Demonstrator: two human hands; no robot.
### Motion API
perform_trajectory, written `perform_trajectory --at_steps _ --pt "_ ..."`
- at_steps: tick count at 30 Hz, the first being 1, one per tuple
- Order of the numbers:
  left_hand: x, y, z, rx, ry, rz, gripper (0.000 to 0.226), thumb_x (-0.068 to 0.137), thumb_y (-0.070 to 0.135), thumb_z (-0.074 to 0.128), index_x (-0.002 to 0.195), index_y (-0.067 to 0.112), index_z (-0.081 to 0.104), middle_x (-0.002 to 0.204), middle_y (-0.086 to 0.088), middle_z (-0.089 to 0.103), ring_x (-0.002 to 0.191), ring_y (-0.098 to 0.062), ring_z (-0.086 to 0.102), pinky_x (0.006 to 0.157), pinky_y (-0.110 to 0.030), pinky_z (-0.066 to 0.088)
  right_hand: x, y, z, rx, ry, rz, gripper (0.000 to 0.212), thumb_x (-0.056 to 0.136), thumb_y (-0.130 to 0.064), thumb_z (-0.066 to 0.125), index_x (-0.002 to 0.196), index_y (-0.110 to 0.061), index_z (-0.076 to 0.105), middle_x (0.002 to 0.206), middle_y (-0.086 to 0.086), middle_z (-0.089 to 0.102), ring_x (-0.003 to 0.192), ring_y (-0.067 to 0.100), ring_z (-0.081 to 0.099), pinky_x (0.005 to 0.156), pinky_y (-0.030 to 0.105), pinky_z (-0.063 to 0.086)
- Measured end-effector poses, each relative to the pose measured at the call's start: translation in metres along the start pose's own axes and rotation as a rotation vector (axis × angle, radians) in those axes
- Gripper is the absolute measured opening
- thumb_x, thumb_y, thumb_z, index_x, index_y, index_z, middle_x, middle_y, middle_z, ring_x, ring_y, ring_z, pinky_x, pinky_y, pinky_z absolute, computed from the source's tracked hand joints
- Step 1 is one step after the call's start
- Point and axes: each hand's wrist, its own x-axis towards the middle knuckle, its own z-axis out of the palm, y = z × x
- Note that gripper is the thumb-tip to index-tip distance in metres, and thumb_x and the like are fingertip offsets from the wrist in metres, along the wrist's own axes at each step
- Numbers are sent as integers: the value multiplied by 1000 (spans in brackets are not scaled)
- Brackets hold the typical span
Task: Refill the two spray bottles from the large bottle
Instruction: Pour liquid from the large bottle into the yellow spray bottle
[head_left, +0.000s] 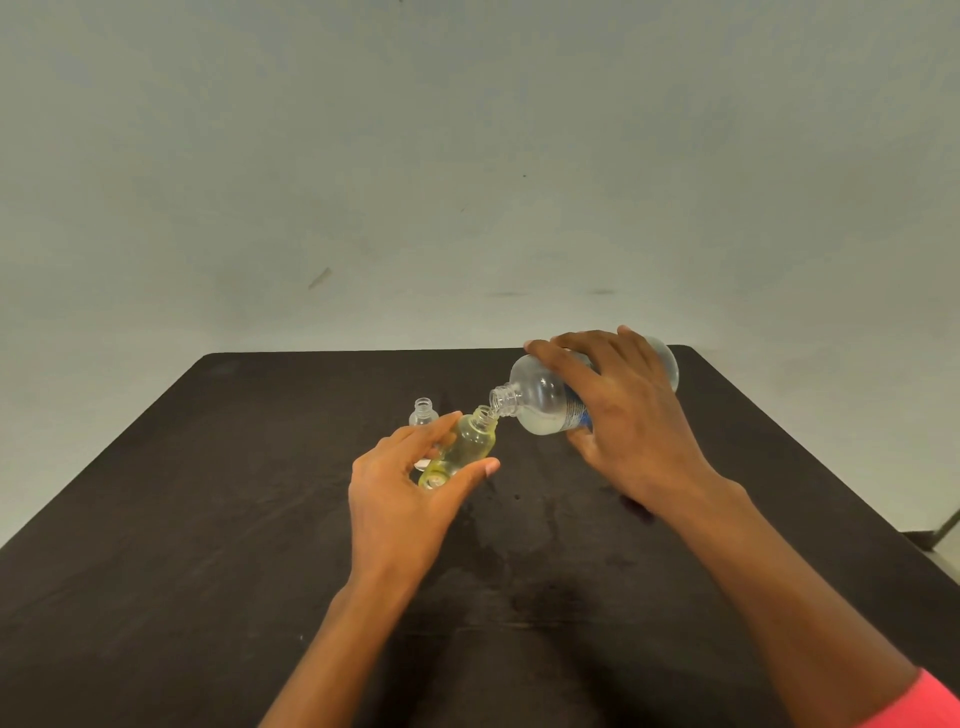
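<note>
yellowish small bottle (465, 449) is tilting in the left hand (405, 493), whose thumb and fingers are curling round it above the middle of the dark table (208, 519). the right hand (623, 415) is gripping the large clear bottle (540, 402), tipped almost flat, its open mouth just over the small one's neck. a second small bottle (423, 413), clear and uncapped, is standing just beyond the left fingers. a pink sleeve (919, 701) is showing near right.

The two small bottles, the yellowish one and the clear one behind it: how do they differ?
The yellowish bottle is tilted and gripped by the left hand, its mouth at the neck of the large bottle. The clear bottle stands upright on the table. One is yellow-tinted, the other colourless. Both are uncapped and see-through.
</note>
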Motion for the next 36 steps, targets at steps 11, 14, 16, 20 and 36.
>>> perform_trajectory --at_steps 11,14,16,20,36 --pt "1 2 1 -12 -4 5 43 58 41 82 98 45 65 92 19 68 90 0 61 72 -37 57 0 2 -2 -4 9 5 81 56 -3 81 128 -25 48 118 5 59 110 29 55 105 48 30" --pt "1 4 1 2 -9 12 43 59 40 82 97 48 62 92 22 67 90 2 61 73 -35 57 0 2 -3 -4 10 6 82 56 -2 81 128 -25 48 118 6 60 110 29 55 105 48 31" --pt "1 4 1 3 -11 12 43 59 40 82 98 46 63 93 21 67 90 1 61 73 -36 57 0 2 -3 -5 10 6 83 55 -2 82 128 -25 48 118 6 60 110 30 56 105 49 31" --pt "1 3 2 -2 -7 8 43 59 39 82 99 42 66 94 18 68 90 -1 62 73 -37 57 0 1 -3 -11 14 7 81 56 -3 81 128 -24 50 118 6 60 110 30 55 105 48 31" --pt "0 0 2 -7 -10 -11 46 61 36 83 104 31 70 95 14 69 92 -6 62 72 -38 58 -1 1 -2 3 20 6 80 57 -1 80 127 -24 49 116 5 60 109 29 56 105 48 31"
